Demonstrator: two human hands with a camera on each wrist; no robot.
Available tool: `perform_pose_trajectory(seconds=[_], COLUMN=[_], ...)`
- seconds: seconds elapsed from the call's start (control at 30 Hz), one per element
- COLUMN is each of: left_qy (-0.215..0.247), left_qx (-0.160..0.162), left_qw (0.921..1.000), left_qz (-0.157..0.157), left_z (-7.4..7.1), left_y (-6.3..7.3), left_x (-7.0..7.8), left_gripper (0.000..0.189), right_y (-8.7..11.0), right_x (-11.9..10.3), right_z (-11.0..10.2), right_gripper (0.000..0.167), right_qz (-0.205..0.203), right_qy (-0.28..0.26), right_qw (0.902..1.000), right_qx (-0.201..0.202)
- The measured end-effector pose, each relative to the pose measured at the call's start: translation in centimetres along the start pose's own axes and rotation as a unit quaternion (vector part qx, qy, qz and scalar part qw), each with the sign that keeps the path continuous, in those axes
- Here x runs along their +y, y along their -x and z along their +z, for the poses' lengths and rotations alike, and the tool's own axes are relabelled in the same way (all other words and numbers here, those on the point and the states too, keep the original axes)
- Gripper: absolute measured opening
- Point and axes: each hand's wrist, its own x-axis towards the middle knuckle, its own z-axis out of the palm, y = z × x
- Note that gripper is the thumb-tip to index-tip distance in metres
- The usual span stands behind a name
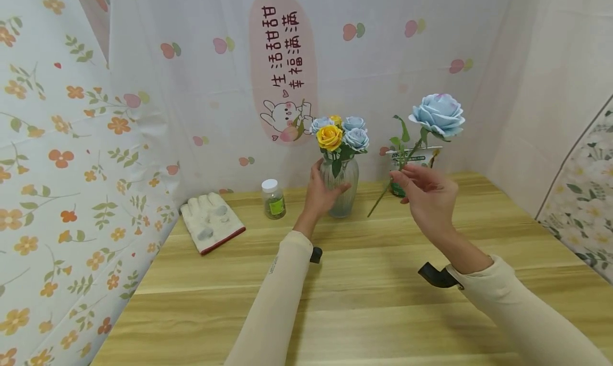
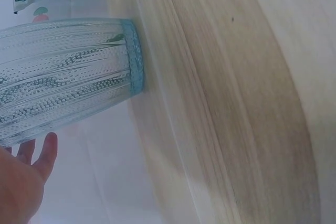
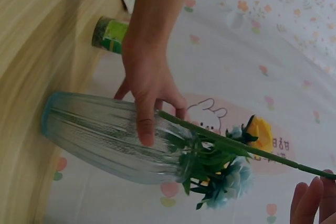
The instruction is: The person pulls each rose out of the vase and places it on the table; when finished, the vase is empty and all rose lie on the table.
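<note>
A ribbed clear glass vase [image 1: 346, 193] stands upright on the table, holding yellow roses [image 1: 329, 138] and light blue roses [image 1: 356, 139]. My left hand [image 1: 322, 194] holds it from the left side, its thumb across the front of the glass; the right wrist view shows this hand [image 3: 149, 80] there too. To the right of the vase, my right hand [image 1: 431, 196] pinches the green stem of a single blue rose [image 1: 438, 116]. That stem [image 3: 236, 144] slants down towards the vase, and its bloom lies outside the right wrist view.
Left of the vase stands a small jar [image 1: 274, 201] with a white lid. A white work glove [image 1: 210, 222] with a red cuff lies farther left. Behind my right hand is a green and white packet [image 1: 397, 188]. Printed curtains [image 1: 201, 89] back the wooden table [image 1: 364, 313].
</note>
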Motion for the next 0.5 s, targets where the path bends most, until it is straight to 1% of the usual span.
perform_pose_trajectory(seconds=[0.13, 0.2, 0.27, 0.37, 0.5], left_qy=[-0.007, -0.012, -0.015, -0.019, -0.025], left_qx=[0.000, 0.000, -0.002, -0.005, -0.002], left_qw=[1.0000, 0.9999, 0.9999, 0.9998, 0.9996], left_qz=[-0.001, -0.004, -0.005, -0.008, -0.012], left_z=[0.1, 0.1, 0.1, 0.1, 0.2], left_y=[0.1, 0.1, 0.1, 0.1, 0.1], left_x=[0.0, 0.1, 0.1, 0.2, 0.2], left_gripper=[0.102, 0.102, 0.102, 0.102, 0.102], right_y=[0.8, 1.2, 1.5, 2.0, 2.4], right_x=[0.0, 0.0, 0.2, 0.8, 2.0], right_z=[-0.8, -1.2, -1.7, -2.3, -3.1], right_gripper=[0.016, 0.014, 0.013, 0.015, 0.018], right_qz=[0.057, 0.088, 0.113, 0.142, 0.158], right_qy=[-0.012, 0.007, 0.040, 0.066, 0.064], right_qw=[0.9983, 0.9961, 0.9928, 0.9876, 0.9851], right_qx=[-0.003, -0.001, -0.002, -0.003, -0.015])
